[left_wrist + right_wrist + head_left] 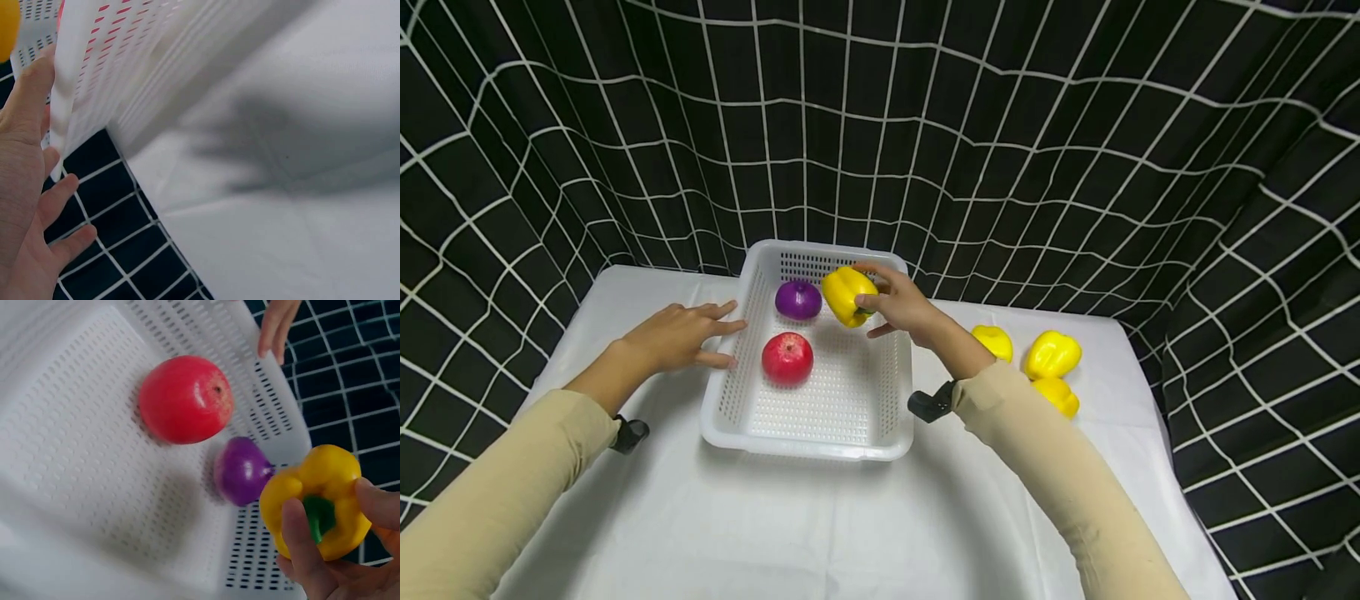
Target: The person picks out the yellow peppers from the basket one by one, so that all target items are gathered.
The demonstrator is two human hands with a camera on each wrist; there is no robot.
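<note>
A yellow bell pepper (846, 293) with a green stem is gripped between the thumb and fingers of my right hand (898, 305), over the far right part of a white plastic basket (808, 447). My left hand (681, 337) has its fingers spread at the basket's left rim, fingertips right at the edge. Inside the basket, a purple onion (798, 300) lies near the back left, and a red round fruit (787, 359) lies in front of it. The right wrist view shows the pepper (334, 472) stem side up, overlapping the onion's edge.
Three more yellow peppers (1052, 355) lie on the white-clothed table (985, 517) right of the basket, partly behind my right forearm. A black curtain (880, 125) with white grid lines hangs behind the table and along both sides.
</note>
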